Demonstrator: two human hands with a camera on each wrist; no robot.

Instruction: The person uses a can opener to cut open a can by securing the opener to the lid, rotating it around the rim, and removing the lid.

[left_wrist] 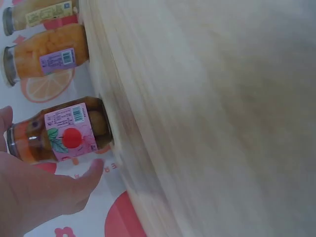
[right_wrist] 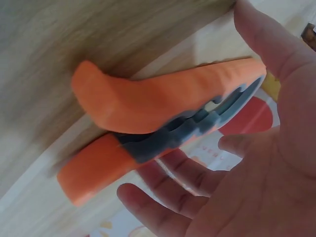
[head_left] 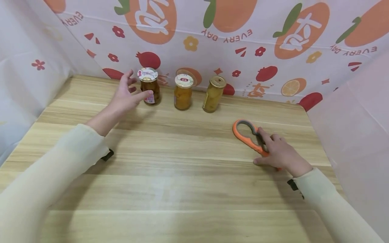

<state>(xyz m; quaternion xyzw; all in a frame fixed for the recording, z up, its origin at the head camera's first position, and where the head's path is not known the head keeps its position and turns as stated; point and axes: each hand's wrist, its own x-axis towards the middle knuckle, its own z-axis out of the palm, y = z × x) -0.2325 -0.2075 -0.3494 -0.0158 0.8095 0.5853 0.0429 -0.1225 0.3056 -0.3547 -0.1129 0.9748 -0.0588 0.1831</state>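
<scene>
My left hand (head_left: pixel 125 96) is spread around the left side of a glass jar of dark fruit (head_left: pixel 155 88), with thumb and fingers apart. In the left wrist view this jar shows a pink label (left_wrist: pixel 71 131) with a red fruit on it, and a gap shows between thumb and label. On the right, my right hand (head_left: pixel 281 155) reaches over the handle end of an orange and grey jar opener (head_left: pixel 247 141) lying on the table. The right wrist view has the opener's two orange handles (right_wrist: pixel 163 106) between the thumb and the loosely bent fingers, the thumb standing away from them.
Beside the dark jar stand a jar of orange fruit (head_left: pixel 183 98) and a jar of pale yellow fruit (head_left: pixel 212 98), both lidded and upright. Behind them hangs a fruit-printed cloth (head_left: pixel 188 57) along the back edge of the wooden table (head_left: pixel 170 162). Pale sheets flank both sides.
</scene>
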